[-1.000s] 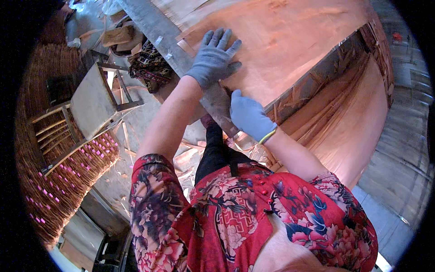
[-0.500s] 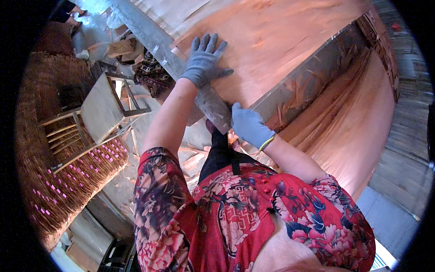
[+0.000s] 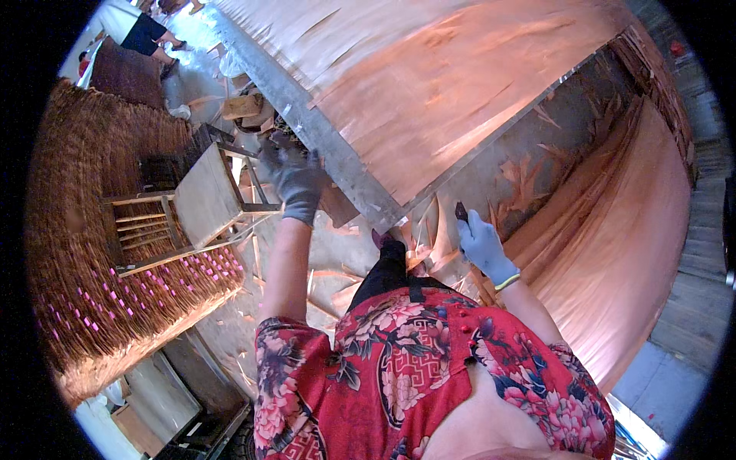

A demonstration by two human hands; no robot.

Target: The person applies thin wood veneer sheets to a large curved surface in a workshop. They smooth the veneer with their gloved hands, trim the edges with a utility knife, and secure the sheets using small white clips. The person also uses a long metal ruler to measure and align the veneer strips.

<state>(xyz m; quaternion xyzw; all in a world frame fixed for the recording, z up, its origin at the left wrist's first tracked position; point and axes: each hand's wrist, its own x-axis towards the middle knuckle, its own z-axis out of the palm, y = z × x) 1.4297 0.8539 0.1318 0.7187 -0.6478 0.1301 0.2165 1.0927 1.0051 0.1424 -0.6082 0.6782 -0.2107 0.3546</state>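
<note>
Off the table's left edge, my left hand (image 3: pixel 295 184) in a dark grey glove reaches out, fingers apart and partly blurred; I see nothing held in it. My right hand (image 3: pixel 487 249), in a pale glove with a yellow cuff edge, is closed round a small dark tool (image 3: pixel 461 212). Only the tool's dark end shows above the fingers, so its kind is unclear. Ahead of both hands, thin reddish wood veneer sheets (image 3: pixel 445 100) lie flat on a grey-edged table (image 3: pixel 345 169). Neither hand touches them. The near corner of the top sheet lies close to the table's corner.
More veneer (image 3: pixel 590 276) hangs in long folds at the right. A wooden chair (image 3: pixel 207 195) stands at the left, by stacked brown strips (image 3: pixel 84 230) with pink marks. Torn scraps (image 3: pixel 322 276) litter the floor. Another person (image 3: pixel 146 34) is at the far left.
My left hand has lifted off the veneer and moved left past the table edge. My right hand has drawn back rightward from the table corner, and the dark tool in it now shows.
</note>
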